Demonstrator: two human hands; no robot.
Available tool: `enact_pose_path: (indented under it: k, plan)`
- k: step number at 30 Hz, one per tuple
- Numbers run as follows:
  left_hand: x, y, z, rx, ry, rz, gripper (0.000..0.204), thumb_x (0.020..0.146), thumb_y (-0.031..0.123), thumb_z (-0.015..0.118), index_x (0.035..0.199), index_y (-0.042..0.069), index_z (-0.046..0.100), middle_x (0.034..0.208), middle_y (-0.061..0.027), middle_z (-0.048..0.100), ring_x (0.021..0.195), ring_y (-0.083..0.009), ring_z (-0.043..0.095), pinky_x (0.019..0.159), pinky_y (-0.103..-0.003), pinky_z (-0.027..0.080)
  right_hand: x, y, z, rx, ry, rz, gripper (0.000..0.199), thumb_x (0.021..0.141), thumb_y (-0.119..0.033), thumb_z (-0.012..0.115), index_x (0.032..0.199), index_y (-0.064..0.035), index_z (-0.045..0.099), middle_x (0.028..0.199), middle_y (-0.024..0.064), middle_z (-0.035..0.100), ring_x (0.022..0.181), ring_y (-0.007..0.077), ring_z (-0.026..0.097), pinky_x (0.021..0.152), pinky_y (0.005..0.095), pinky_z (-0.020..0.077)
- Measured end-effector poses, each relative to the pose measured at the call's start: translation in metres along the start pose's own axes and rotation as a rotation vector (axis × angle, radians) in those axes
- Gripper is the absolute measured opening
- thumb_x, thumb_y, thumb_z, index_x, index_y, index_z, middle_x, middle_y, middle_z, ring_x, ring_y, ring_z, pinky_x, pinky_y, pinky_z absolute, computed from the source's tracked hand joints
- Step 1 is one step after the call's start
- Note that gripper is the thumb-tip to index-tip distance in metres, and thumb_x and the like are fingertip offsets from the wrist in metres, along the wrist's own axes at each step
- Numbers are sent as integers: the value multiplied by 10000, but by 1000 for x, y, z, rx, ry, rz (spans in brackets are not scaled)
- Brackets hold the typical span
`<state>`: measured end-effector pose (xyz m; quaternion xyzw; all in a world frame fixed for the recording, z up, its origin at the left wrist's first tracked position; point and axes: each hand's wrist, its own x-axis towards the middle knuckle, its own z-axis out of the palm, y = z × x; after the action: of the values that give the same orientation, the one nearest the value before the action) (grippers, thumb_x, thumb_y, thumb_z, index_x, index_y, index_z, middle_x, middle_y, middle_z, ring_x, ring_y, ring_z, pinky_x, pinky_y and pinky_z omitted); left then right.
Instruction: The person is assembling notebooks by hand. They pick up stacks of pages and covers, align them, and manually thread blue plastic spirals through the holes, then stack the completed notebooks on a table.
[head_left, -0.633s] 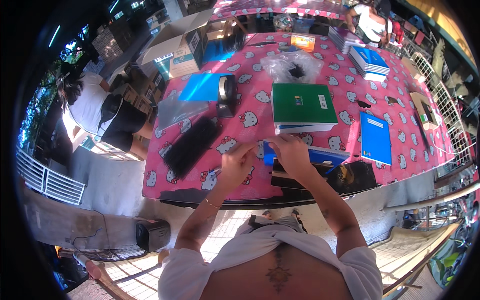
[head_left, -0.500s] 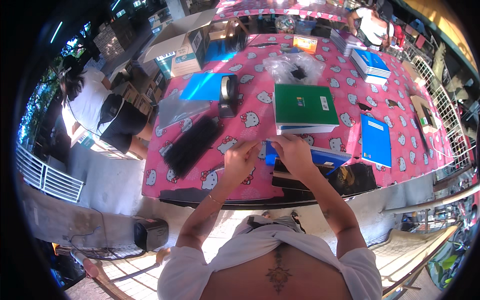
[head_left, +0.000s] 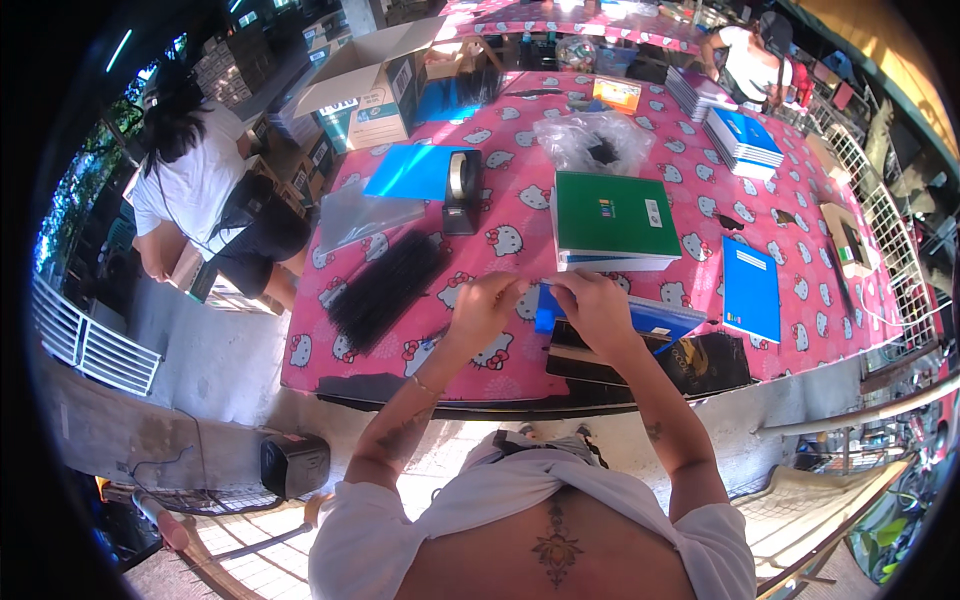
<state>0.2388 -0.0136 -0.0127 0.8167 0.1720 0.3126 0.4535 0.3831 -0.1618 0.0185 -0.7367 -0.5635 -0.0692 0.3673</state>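
My left hand is closed in a pinch above the pink patterned tablecloth. Level with it, my right hand also pinches, its fingertips a short gap from the left ones. Anything held between them is too small to make out. Below the right hand lie a blue binder-like item and a black flat board with gold marks. Just beyond it rests a stack of notebooks with a green cover. To the left of my left hand lies a bundle of thin black strands.
A black tape dispenser stands beside a blue sheet and clear plastic. Right are a blue notebook and a notebook stack. Farther back are crumpled plastic and an open carton. Two people work nearby.
My hands stay pinched at nearly the same place, with the view shifted slightly. The person at the left has leaned and reached down to a box; the person at the far right has changed posture.
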Motion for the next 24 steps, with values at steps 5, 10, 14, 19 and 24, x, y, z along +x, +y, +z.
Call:
enact_pose_path:
  k: [5,10,14,19,24]
  plan:
    - [3,15,2,264,67,209,164,874,158,714,960,27,665,814,-149,651,660,-334,653,574,-402,500,-1,1,-2,9,-4,-14,126,856,-126,690,980,-107,703,823,92,678,754,315,670,654,429,528]
    - [12,14,-6,239,-42,197,183,858,152,731,978,41,650,838,-132,654,748,-316,673,648,-409,524,3,1,-3,37,-103,4,142,857,-160,691,985,-97,694,883,123,690,786,352,672,690,450,539]
    - [32,0,-7,322,-315,295,202,858,154,730,1010,50,647,874,-105,652,841,-333,660,735,-420,529,9,-5,-13,135,-81,-24,166,832,-83,703,996,-63,700,931,136,689,841,359,667,729,430,530]
    - [33,26,-3,253,-161,473,206,928,244,651,1036,68,659,848,-128,652,828,-346,657,719,-466,517,13,0,-23,210,-168,0,201,806,-37,714,1001,7,694,1005,176,687,938,375,663,815,411,524]
    - [41,18,-6,402,-453,227,215,947,298,623,1040,107,663,920,-107,683,864,-323,670,705,-468,511,16,4,-25,230,-232,-43,197,804,-20,701,998,8,687,1007,182,683,934,377,661,826,423,521]
